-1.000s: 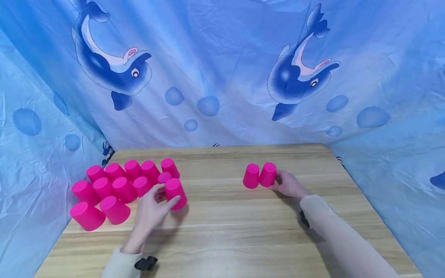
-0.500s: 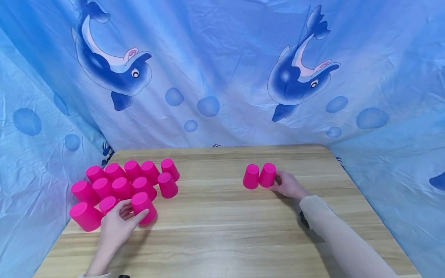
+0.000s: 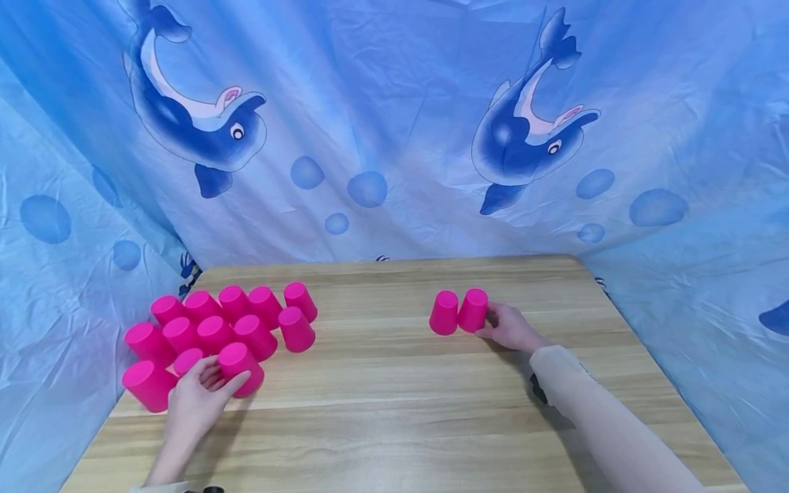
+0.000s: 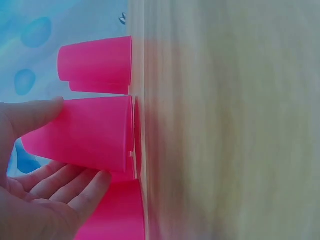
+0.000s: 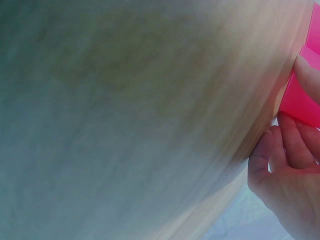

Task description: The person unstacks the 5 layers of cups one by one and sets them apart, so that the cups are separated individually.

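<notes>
Upside-down pink plastic cups stand on the wooden table (image 3: 394,424). At the front of the left group my left hand (image 3: 196,398) holds a pink cup (image 3: 242,371) between thumb and fingers. In the left wrist view, the thumb and fingers lie on opposite sides of this cup (image 4: 82,131), its rim close to the tabletop. A front-row cup (image 3: 187,361) is partly hidden behind that hand. On the right, my right hand (image 3: 509,327) grips another cup (image 3: 473,311), with a second cup (image 3: 444,313) close on its left. The right wrist view shows the gripped cup (image 5: 302,97) only in part.
Several more pink cups (image 3: 216,335) stand in rows on the table's left side. Two others, a rear cup (image 3: 301,301) and a nearer cup (image 3: 297,330), stand at that group's right end. A blue dolphin-print curtain (image 3: 382,137) surrounds the table's back and sides.
My left hand has carried its cup left and toward the front, away from the second-row right-end cup, to the front row. The right hand and its cup have stayed in place.
</notes>
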### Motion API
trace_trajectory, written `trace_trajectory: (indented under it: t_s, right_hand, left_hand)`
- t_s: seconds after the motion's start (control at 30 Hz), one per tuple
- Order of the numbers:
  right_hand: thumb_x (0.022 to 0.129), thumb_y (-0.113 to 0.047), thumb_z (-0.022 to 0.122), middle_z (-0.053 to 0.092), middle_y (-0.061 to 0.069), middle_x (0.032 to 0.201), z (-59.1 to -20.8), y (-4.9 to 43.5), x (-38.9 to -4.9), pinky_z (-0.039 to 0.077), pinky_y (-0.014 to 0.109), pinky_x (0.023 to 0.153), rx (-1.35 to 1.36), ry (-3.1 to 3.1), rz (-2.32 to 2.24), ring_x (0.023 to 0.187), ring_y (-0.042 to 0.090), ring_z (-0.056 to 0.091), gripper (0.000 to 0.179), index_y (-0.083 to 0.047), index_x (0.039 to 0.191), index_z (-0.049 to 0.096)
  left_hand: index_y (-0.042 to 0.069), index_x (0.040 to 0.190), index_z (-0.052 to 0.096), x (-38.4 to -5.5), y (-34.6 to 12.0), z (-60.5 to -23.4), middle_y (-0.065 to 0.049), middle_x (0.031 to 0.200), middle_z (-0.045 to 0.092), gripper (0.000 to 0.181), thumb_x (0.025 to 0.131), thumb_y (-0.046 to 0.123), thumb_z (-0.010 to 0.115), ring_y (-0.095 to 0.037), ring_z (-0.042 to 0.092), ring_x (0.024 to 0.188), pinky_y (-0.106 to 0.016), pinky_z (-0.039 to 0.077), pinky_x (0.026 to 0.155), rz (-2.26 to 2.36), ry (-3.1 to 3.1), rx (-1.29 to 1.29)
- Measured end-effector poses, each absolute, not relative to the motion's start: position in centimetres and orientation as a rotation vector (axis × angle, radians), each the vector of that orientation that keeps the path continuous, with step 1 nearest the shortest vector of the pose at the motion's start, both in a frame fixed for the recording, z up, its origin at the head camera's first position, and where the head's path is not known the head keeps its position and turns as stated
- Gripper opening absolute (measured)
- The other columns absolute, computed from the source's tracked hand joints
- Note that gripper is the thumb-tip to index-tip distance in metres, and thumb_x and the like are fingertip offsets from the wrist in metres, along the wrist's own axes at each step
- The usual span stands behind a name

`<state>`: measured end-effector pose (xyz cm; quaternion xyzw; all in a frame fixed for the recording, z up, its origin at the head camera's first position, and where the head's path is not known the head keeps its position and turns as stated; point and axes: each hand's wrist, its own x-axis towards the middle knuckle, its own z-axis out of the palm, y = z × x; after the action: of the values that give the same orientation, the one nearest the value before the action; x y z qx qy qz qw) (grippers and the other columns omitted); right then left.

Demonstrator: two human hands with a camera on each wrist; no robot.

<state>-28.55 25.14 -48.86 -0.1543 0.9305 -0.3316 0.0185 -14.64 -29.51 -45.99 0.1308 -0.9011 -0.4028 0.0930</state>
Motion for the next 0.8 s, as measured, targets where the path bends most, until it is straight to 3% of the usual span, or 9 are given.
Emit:
trace_trajectory:
  t_s: [0.33,0.57,0.63,0.8]
  right_hand:
    - [0.079,-0.013,0.079,0.059,0.021,0.121,-49.0,25.0,-28.5,0.046,0.049,0.092,-0.464,2.854,-1.065,0.112,0.039,0.056,0.055,0.003,0.125,0.056]
    - [0.079,-0.013,0.080,0.060,0.021,0.121,-48.9,25.1,-28.5,0.046,0.049,0.092,-0.464,2.864,-1.057,0.112,0.039,0.056,0.055,0.003,0.125,0.056]
    - [0.079,-0.013,0.080,0.060,0.021,0.121,-48.9,25.1,-28.5,0.046,0.049,0.092,-0.463,2.865,-1.056,0.111,0.039,0.056,0.055,0.003,0.125,0.056]
    - [0.079,-0.014,0.080,0.060,0.021,0.121,-48.8,25.1,-28.5,0.046,0.049,0.092,-0.453,2.861,-1.050,0.111,0.039,0.057,0.055,0.002,0.125,0.056]
  left_hand:
    - [-0.006,0.134,0.046,-14.3,-29.5,-45.7,-0.031,0.122,0.055,0.085,0.076,0.048,0.077,-0.045,0.056,0.108,-0.044,0.049,0.083,-1.094,-2.681,0.354]
    - [-0.001,0.137,0.047,-13.9,-28.1,-42.3,-0.027,0.128,0.054,0.083,0.074,0.042,0.081,-0.045,0.053,0.113,-0.056,0.045,0.088,-0.963,-2.562,0.279]
    - [0.003,0.138,0.048,-13.9,-27.4,-41.1,-0.023,0.129,0.055,0.080,0.075,0.039,0.082,-0.043,0.054,0.114,-0.053,0.045,0.089,-0.946,-2.516,0.253]
    - [0.010,0.135,0.054,-14.9,-24.0,-39.1,-0.012,0.128,0.059,0.072,0.074,0.034,0.083,-0.034,0.057,0.114,-0.032,0.047,0.090,-1.005,-2.429,0.121]
